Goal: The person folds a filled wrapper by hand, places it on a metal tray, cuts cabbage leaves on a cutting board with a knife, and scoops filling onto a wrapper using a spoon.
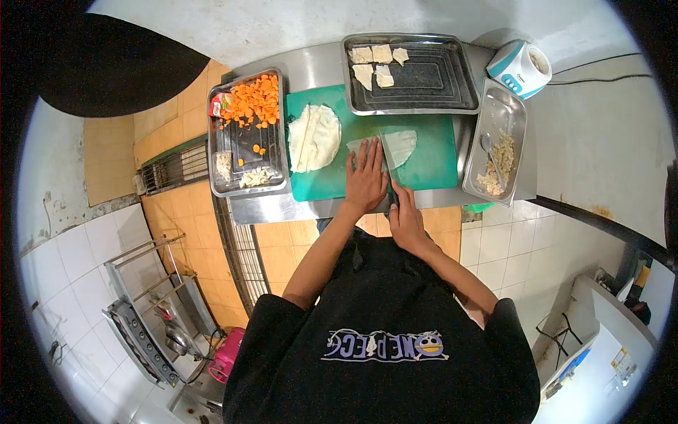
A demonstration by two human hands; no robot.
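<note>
On the green cutting board (304, 185) my left hand (366, 173) lies flat, fingers stretched over part of a thin pale dough sheet (401, 148). My right hand (406, 215) is wrapped round the handle of a knife (386, 159), whose blade points away from me beside my left fingers and across the sheet. To the left on the board rests a larger round stack of dough sheets (316, 138), partly folded or overlapping. Some of the sheet under my left hand is hidden.
A black tray (431, 95) with several dough pieces stands behind the board. At left, another tray (284, 152) holds chopped orange and white pieces and a red packet. A metal pan (513, 120) with filling and a spoon is at right, near a white-and-blue appliance (519, 68).
</note>
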